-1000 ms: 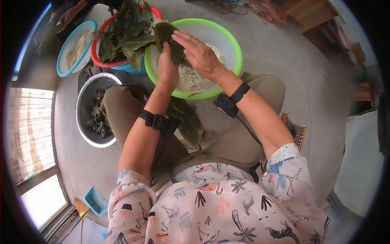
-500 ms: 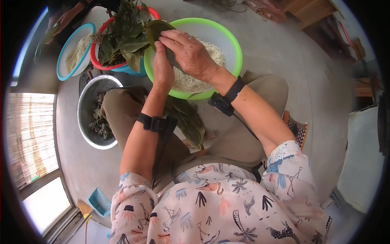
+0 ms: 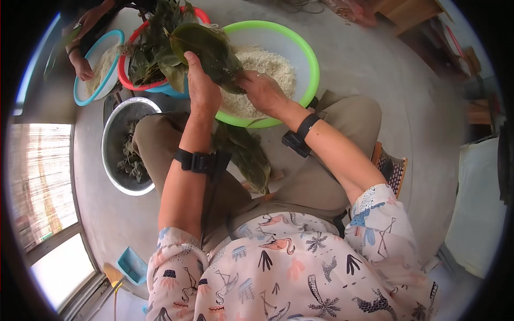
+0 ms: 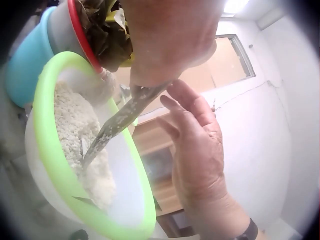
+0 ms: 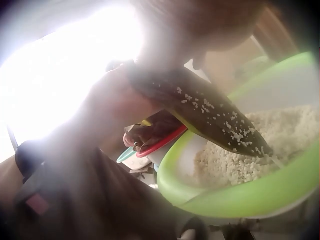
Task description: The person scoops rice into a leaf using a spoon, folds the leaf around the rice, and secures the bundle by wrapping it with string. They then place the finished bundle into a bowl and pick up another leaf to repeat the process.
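Broad dark green leaves (image 3: 206, 51) are spread over the left side of a green-rimmed basin (image 3: 316, 69) of white rice (image 3: 267, 67). My left hand (image 3: 203, 91) grips them from below, thumb on top. My right hand (image 3: 265, 93) pinches their right edge near the rice. Rice grains stick to the leaf (image 5: 215, 112) in the right wrist view, its tip hanging by the rice. In the left wrist view the leaf (image 4: 117, 122) appears edge-on, with the right hand (image 4: 197, 150) at its upper end.
A red-rimmed basin (image 3: 122, 72) holds more leaves; left of it, another person's hand (image 3: 83, 69) is at a blue-rimmed basin (image 3: 77, 88). A metal basin (image 3: 107, 155) with dark wrapped bundles stands beside my knee. Long leaves (image 3: 249, 160) lie between my legs.
The leaves have turned out flat and wide toward the upper left. My right hand has moved down off their upper part to the right edge. The other person's hand has come down to the blue-rimmed basin.
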The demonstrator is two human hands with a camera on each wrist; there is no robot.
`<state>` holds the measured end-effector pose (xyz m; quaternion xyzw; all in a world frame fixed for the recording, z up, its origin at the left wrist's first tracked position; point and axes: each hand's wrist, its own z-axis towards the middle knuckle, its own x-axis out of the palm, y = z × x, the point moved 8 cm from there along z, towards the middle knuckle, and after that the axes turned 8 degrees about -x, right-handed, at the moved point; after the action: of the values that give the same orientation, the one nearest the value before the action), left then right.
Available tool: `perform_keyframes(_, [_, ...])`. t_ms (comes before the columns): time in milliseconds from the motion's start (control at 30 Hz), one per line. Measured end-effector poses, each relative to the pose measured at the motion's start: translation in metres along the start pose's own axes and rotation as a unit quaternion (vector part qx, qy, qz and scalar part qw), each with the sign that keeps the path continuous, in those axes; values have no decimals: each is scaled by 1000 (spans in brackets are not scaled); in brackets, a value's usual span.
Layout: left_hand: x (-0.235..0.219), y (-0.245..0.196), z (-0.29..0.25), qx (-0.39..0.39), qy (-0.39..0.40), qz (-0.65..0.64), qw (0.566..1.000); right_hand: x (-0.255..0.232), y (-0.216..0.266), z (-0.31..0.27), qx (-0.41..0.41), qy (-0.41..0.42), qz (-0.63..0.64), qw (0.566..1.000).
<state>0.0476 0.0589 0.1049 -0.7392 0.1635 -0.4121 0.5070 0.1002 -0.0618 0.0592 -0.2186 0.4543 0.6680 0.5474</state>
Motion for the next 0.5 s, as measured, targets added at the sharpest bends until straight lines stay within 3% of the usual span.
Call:
perform_keyframes(67, [-4, -14, -7, -1, -34, 17, 999, 7, -13, -22, 24, 13, -15, 1000])
perform_keyframes(133, [-8, -23, -10, 22, -59, 70, 996, 9, -28, -33, 118, 53, 48, 990])
perform_keyframes(167, [-13, -20, -6, 20, -56, 70, 996, 7, -28, -35, 121, 52, 46, 990])
perform_keyframes(233, [-18, -28, -4, 82, -65, 248, 963, 6, -8, -33, 69, 97, 176, 977])
perform_keyframes(267, [-21, -24, -2, 82, -66, 247, 963, 1, -2, -34, 69, 99, 177, 977])
perform_keyframes(333, [-21, -30, -7, 93, -65, 141, 983, 8, 15, -43, 71, 187, 189, 961])
perform_keyframes(467, [-26, -27, -5, 114, -65, 160, 978, 9, 25, -45, 65, 211, 174, 960])
perform_keyframes(500, [-28, -24, -5, 82, -75, 103, 989, 16, 22, -48, 86, 219, 175, 956])
